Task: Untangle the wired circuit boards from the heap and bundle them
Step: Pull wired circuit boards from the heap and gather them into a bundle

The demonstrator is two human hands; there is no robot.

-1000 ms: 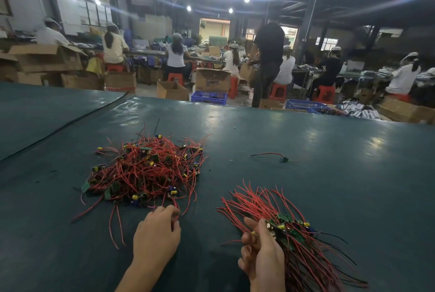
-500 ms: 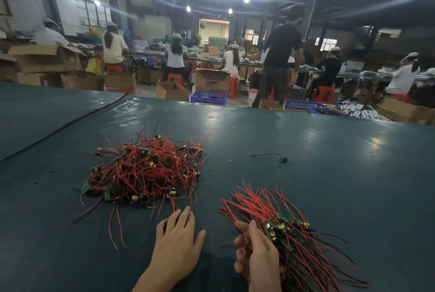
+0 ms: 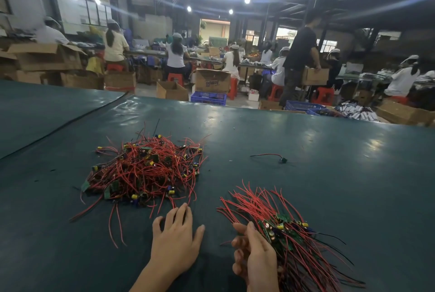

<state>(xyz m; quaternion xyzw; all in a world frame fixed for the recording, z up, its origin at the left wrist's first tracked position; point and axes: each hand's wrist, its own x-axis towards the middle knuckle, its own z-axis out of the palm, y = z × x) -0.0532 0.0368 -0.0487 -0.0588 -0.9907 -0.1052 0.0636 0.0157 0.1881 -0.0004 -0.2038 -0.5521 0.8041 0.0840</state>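
Observation:
A tangled heap of small green circuit boards with red wires (image 3: pixel 146 171) lies on the dark green table, left of centre. My left hand (image 3: pixel 175 242) rests flat on the table with fingers straight, its fingertips touching loose red wires at the heap's near edge. To the right, my right hand (image 3: pixel 254 256) grips a bundle of wired boards (image 3: pixel 282 233), whose red wires fan out away from me and whose red and black wires trail to the lower right.
A single wired board (image 3: pixel 281 159) lies alone further back on the table (image 3: pixel 329 174). Beyond the table's far edge are cardboard boxes (image 3: pixel 211 80), blue crates (image 3: pixel 208 98), red stools and several people working at benches.
My left hand uncurled from a loose fist, spread its fingers and slid right and forward to the heap's near wires. The right hand lowered a little with the bundle. A person in black walked right.

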